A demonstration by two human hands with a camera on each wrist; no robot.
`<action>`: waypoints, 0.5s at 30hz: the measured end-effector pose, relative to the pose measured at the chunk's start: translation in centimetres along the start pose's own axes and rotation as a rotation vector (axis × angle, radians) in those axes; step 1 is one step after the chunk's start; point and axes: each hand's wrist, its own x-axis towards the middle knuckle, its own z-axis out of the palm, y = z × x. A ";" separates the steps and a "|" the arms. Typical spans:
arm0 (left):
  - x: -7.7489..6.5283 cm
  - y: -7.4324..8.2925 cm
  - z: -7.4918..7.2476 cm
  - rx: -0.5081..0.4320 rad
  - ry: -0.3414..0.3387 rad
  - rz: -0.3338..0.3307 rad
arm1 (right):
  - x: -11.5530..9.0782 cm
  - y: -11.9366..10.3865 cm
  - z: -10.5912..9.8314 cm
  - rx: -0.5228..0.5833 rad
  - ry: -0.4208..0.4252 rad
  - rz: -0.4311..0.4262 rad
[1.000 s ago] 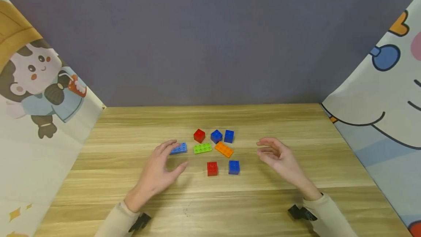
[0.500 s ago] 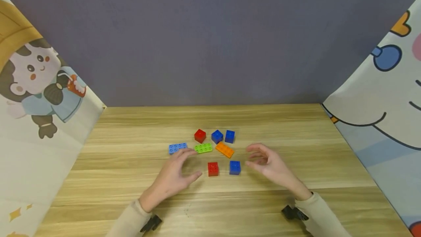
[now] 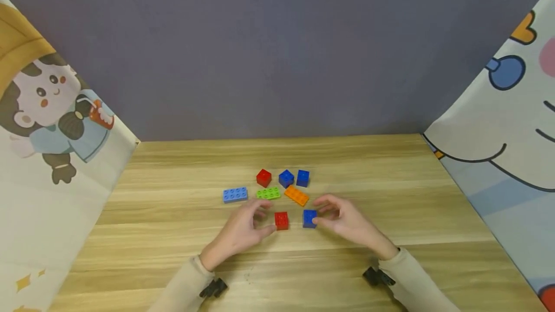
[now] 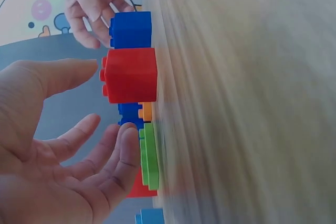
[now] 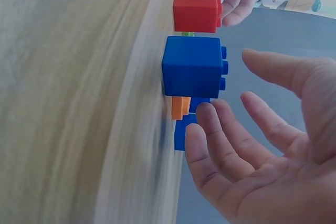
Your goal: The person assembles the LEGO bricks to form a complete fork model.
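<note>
Left hand [image 3: 239,230] and right hand [image 3: 350,224] spread wide — neither has hold of anything.
Your left thumb and fingers stand well apart, the near red brick [image 3: 281,221] just beside them; your right ones part likewise at the near blue brick [image 3: 310,219] — thumb contact hard to tell. Beyond your left fingertips lies the green brick [image 3: 268,193]; past your right, the orange brick [image 3: 297,196].

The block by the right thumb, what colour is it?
Blue. That block shows best in the right wrist view.
</note>
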 end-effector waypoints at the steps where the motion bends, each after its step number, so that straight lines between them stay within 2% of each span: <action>1: 0.1 0.1 0.1 -0.004 -0.011 -0.001 | 0.0 0.0 0.1 0.001 -0.007 -0.001; 15: 0.6 0.6 1.0 0.036 -0.076 0.015 | 0.5 0.6 0.6 0.009 -0.052 0.017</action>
